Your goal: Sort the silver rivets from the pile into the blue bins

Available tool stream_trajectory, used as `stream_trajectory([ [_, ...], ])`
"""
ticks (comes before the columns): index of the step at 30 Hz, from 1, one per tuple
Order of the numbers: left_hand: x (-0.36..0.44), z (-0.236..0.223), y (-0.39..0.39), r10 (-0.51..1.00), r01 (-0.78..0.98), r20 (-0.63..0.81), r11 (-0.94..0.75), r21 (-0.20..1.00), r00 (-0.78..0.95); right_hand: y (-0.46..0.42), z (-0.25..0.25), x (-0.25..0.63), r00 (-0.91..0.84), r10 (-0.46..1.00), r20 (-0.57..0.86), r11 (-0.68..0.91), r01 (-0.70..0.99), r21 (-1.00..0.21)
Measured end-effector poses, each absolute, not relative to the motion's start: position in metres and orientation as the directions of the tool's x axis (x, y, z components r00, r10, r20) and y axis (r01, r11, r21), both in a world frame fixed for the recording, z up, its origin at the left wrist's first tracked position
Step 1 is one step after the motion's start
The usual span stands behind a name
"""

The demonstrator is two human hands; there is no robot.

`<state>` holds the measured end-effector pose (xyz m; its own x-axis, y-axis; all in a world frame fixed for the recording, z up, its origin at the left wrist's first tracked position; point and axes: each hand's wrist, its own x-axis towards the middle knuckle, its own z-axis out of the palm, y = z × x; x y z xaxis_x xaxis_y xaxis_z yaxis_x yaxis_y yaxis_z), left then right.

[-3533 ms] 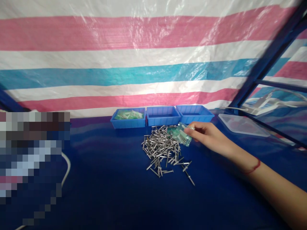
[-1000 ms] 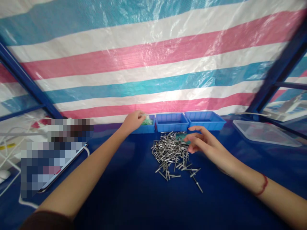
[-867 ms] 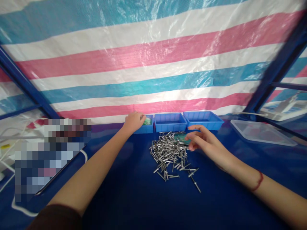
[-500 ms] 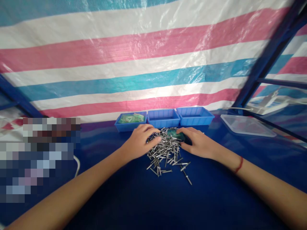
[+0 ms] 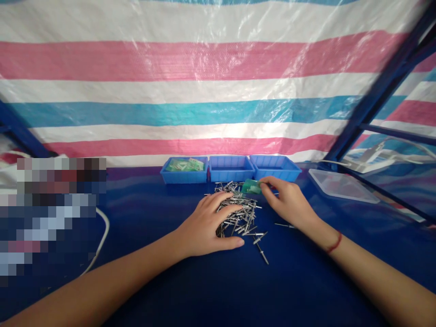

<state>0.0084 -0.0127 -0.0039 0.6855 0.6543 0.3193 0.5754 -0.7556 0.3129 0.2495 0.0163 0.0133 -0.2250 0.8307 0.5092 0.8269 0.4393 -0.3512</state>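
Note:
A heap of silver pop rivets lies on the dark blue table, with a few loose ones at its front and right. My left hand rests over the left side of the heap, fingers spread and thumb stretched out in front. At the heap's back right, my right hand pinches the edge of a small green plastic bag between thumb and fingers. Something pale shows through the bag, too small to make out.
Behind the heap stand three blue bins: a left bin with green packets, a middle bin and a right bin. A clear plastic lid lies at right. A white cable curves at left.
My left hand has moved forward-right over the rivets and spread wider. My right hand has gone from cupping the heap's side to pinching the green bag, now raised into clearer view.

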Motion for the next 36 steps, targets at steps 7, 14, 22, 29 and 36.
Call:
stream_trajectory([
  [7, 0.013, -0.001, -0.012, 0.730, 0.544, 0.477, -0.683, 0.487, 0.490, -0.004, 0.021, 0.230, -0.103, 0.937, 0.333, 0.348, 0.348, -0.871],
  [14, 0.022, 0.004, -0.010, 0.846, 0.487, 0.411, -0.533, 0.692, 0.341, -0.019, 0.009, 0.205, -0.367, 0.909, 0.198, 0.235, 0.059, -0.970],
  [22, 0.022, 0.013, -0.013, 0.800, 0.418, 0.461, -0.596, 0.685, 0.386, -0.022, 0.008, 0.209, -0.314, 0.843, 0.436, 0.522, 0.284, -0.804],
  [29, 0.020, 0.020, -0.017, 0.842, 0.248, 0.379, -0.490, 0.836, 0.385, -0.030, 0.021, 0.221, -0.328, 0.548, 0.770, 0.824, 0.371, -0.428],
  [36, 0.028, 0.028, -0.023, 0.893, 0.218, 0.268, -0.360, 0.907, 0.360, -0.028, 0.020, 0.217, -0.189, 0.662, 0.726, 0.719, 0.435, -0.542],
])
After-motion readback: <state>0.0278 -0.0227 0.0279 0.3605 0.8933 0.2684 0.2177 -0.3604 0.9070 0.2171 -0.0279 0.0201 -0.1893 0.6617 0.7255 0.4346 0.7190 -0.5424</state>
